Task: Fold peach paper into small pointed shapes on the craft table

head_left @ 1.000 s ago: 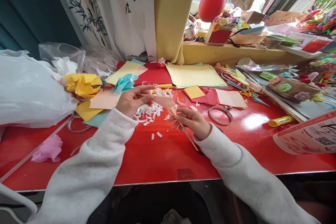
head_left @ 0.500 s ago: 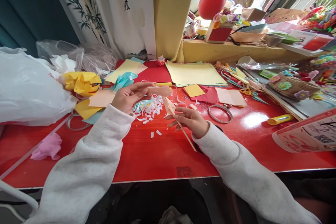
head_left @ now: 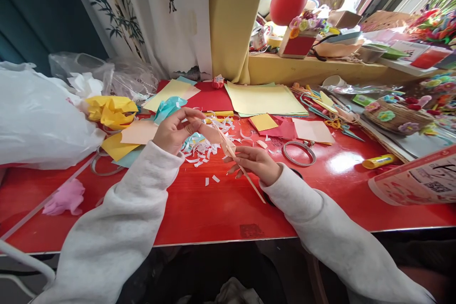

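Note:
My left hand [head_left: 176, 130] pinches a small peach-coloured paper piece [head_left: 211, 133] between thumb and fingers. A thin, pale stick [head_left: 253, 186] slants down towards the table's front edge, held by the fingers of my right hand [head_left: 260, 164]. Peach paper sits around the stick's upper end, where the paper from my left hand meets it. Whether the two are stuck together I cannot tell. Below and behind the hands lies a heap of white and light-blue paper shreds [head_left: 203, 156].
On the red table [head_left: 210, 213] are coloured sheets [head_left: 267, 99], a metal ring [head_left: 299, 153], scissors [head_left: 351, 133] and a yellow tube [head_left: 379, 161]. A pink cup [head_left: 416, 180] stands at the right. White plastic bags [head_left: 39, 118] and a pink crumpled piece [head_left: 64, 197] lie left.
The peach paper in my left hand has tilted downwards, and its far end now lies against the stick's top. My right hand and the stick have hardly moved.

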`<state>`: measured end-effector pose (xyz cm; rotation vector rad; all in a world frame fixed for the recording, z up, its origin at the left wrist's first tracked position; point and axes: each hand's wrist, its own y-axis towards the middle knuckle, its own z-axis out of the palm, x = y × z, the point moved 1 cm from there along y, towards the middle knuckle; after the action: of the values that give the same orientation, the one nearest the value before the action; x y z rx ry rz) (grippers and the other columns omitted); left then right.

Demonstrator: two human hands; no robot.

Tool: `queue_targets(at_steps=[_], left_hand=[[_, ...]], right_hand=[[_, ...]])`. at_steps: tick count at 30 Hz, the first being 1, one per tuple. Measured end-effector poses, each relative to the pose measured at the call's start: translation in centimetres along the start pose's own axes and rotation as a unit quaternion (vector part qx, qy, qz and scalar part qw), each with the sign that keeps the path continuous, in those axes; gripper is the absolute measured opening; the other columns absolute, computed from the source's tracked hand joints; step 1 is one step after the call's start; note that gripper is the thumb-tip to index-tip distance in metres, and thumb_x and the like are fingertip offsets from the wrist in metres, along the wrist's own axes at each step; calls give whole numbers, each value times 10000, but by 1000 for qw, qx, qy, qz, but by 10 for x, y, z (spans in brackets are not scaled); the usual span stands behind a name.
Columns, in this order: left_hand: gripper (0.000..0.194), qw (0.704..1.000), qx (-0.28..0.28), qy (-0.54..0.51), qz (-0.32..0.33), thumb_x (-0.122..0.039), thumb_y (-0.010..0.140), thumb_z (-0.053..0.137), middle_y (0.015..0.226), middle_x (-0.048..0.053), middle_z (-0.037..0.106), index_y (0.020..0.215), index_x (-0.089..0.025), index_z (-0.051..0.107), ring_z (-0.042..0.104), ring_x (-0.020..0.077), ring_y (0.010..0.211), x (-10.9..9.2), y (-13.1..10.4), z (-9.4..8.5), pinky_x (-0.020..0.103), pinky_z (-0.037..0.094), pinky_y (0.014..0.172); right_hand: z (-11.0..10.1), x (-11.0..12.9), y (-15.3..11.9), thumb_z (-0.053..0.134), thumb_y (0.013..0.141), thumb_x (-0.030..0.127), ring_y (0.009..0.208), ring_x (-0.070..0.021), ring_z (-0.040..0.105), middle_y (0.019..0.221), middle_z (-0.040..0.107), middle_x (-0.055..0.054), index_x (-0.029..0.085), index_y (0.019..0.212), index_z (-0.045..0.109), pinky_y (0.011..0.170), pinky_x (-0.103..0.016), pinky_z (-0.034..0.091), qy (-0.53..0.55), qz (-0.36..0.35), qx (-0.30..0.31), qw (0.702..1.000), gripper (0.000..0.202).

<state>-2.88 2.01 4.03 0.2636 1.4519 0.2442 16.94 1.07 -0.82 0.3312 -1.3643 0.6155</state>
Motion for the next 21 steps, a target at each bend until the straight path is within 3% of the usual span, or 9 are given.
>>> queue_targets(at_steps=[5,12,21], left_hand=[[494,998,38,53,-15,-217,578,674,887,1,511,1046,-238,516,514,77,678,12,0,3,202,447,614],[389,985,101,136,-26,-245,673,585,1027,40,497,1052,-217,505,551,101,713,21,-8,15,231,479,646],[361,989,71,121,-45,-219,669,580,1034,41,489,1022,-217,507,588,118,695,26,-11,18,229,517,574]], right_hand=[[1,-2,0,619,662,273,619,-118,631,980,600,-125,132,964,500,482,-191,495,14,10,0,1000,353],[4,-3,1,598,685,237,617,-108,625,977,608,-115,135,989,500,497,-198,505,13,26,-1,1000,335],[6,-3,0,605,677,245,630,-105,623,1031,586,-139,124,1005,459,521,-208,509,10,38,8,999,379]])
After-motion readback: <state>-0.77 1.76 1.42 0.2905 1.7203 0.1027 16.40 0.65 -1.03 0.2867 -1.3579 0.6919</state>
